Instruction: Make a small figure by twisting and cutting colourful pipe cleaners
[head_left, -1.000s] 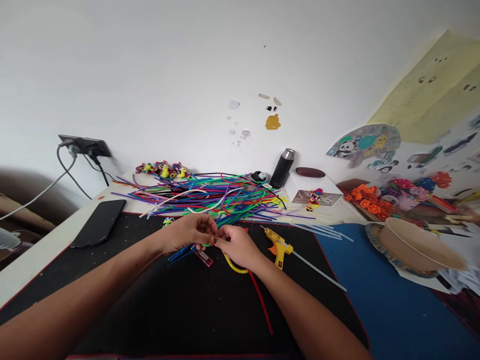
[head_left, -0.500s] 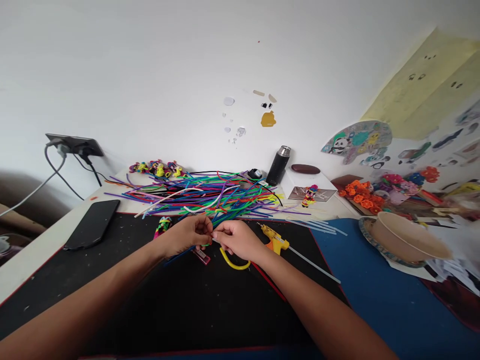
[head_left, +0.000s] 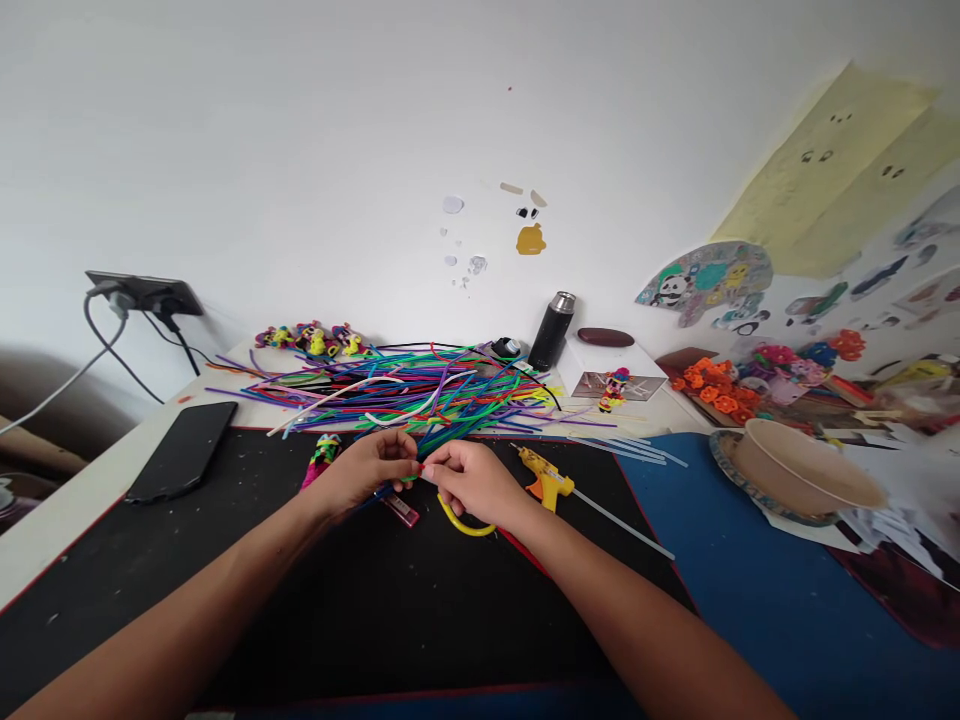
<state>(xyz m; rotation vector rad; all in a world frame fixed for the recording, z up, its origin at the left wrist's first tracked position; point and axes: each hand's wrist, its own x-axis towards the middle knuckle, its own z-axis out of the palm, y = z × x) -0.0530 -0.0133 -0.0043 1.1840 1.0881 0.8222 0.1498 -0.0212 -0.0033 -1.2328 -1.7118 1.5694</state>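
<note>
My left hand and my right hand meet over the black mat, fingertips pinched close together. Between them shows a small red and green piece of pipe cleaner, mostly hidden by the fingers. A curved yellow piece lies below my right hand, and a red strip runs under that forearm. Beside my left wrist is a small colourful pipe-cleaner doll. A small dark red case lies just below the left fingers.
Many loose pipe cleaners are heaped behind the hands. A yellow glue gun with a glue stick lies to the right. A phone is at left, a black flask by the wall, and a bowl at far right.
My fingers have shifted slightly around the small piece, and a bit of red now shows between the fingertips. The view has turned slightly to the right.
</note>
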